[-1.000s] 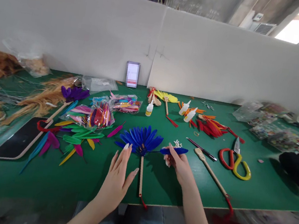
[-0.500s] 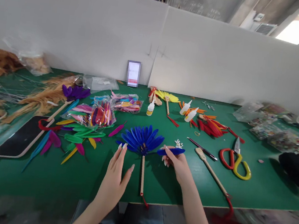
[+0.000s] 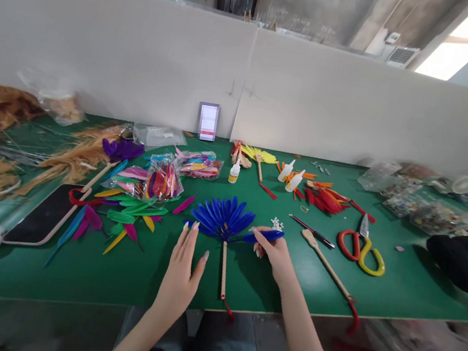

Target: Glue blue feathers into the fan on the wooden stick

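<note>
Between the left hand and the right hand, a fan of blue feathers lies on the green table, its wooden handle pointing toward the person. On the fan's right, the right hand's thumb and fingers are pinched together on a single blue feather, its thin quill directed at the fan. The left hand holds nothing: it is loosely spread, thumb apart, fingertips close to the fan's left feathers; whether they touch, I cannot tell. Just beyond the pinch sits a small pile of white bits; to its right lie a dark pen-like tool, a bare wooden stick and, farther off, scissors with red and yellow handles.
</note>
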A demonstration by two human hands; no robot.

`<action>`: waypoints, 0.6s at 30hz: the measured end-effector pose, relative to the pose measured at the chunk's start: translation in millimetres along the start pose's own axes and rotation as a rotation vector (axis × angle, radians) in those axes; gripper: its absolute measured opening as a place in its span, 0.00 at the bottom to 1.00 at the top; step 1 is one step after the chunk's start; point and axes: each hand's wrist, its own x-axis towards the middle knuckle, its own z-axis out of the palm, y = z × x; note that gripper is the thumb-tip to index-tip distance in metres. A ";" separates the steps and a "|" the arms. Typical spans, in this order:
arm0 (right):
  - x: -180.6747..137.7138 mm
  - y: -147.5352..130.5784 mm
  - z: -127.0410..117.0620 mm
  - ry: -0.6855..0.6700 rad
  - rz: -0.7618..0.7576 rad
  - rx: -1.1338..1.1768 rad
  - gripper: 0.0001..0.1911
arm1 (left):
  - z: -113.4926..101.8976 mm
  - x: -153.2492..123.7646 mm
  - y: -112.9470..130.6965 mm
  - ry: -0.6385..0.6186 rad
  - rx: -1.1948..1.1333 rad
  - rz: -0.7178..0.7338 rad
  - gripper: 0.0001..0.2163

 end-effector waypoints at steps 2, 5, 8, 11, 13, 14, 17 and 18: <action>0.7 0.6 -0.6 -0.002 -0.005 0.008 0.23 | 0.9 0.0 -0.3 0.034 0.022 0.023 0.29; 0.7 0.0 -1.0 -0.007 -0.015 0.024 0.23 | 1.9 0.1 -0.9 0.099 0.041 0.003 0.30; -0.7 -1.9 -0.9 -0.010 -0.024 0.037 0.22 | 2.0 0.9 -1.5 0.115 0.036 -0.034 0.30; -2.8 -4.6 -0.6 -0.023 -0.024 0.044 0.22 | 1.4 1.9 -1.7 0.086 0.020 -0.044 0.29; -3.5 -6.2 -0.3 -0.039 -0.023 0.045 0.24 | 0.5 2.3 -1.3 0.083 0.000 -0.049 0.28; -3.6 -6.8 -0.2 -0.046 -0.026 0.044 0.25 | 0.0 2.3 -1.0 0.084 -0.011 -0.053 0.28; -2.8 -7.6 0.3 -0.046 -0.048 0.041 0.27 | -2.2 1.9 -0.2 0.087 -0.039 -0.060 0.27; -2.5 -7.7 0.6 -0.040 -0.056 0.039 0.27 | -3.0 1.5 0.0 0.090 -0.046 -0.056 0.27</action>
